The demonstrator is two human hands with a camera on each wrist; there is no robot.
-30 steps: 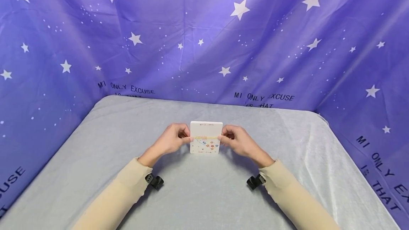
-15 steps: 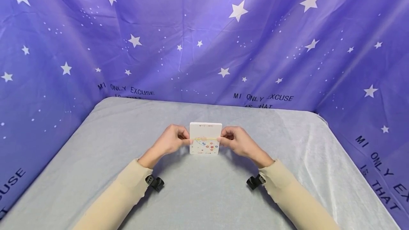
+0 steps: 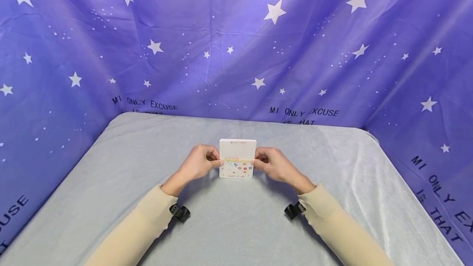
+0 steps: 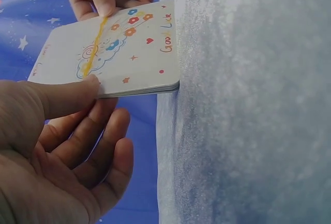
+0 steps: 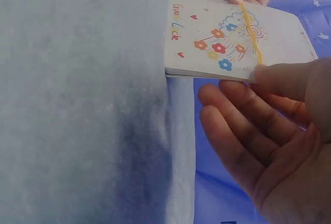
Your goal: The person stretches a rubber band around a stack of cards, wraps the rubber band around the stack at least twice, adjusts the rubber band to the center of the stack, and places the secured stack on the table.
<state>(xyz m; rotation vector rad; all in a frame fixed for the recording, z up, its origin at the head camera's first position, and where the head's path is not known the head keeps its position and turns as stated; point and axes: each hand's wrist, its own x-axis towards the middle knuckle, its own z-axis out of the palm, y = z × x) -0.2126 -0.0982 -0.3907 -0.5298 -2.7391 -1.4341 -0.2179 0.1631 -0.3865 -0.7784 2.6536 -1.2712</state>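
A small white notebook (image 3: 237,150) with rounded corners stands on its short edge on the cloth, facing me. Its cover has "Good Luck" lettering, colourful flowers and a cloud drawing. Across its middle runs a thin yellow elastic band (image 4: 96,43). My left hand (image 3: 199,161) pinches the notebook's left side, thumb on the front at the band's end and fingers behind. At the opposite side my right hand (image 3: 276,163) pinches it likewise, its thumb (image 5: 282,80) over the other end of the band. The back of the notebook is hidden in the head view.
A grey velvety cloth covers the table (image 3: 148,134) around both forearms. Purple curtains (image 3: 236,19) with white stars hang behind it and at both sides. A black wrist camera (image 3: 180,212) sits at the left cuff, another black camera (image 3: 294,210) at the right.
The notebook's top edge has tipped slightly away from me over the last half second. Both hands keep the same pinch at its sides, in nearly the same place.
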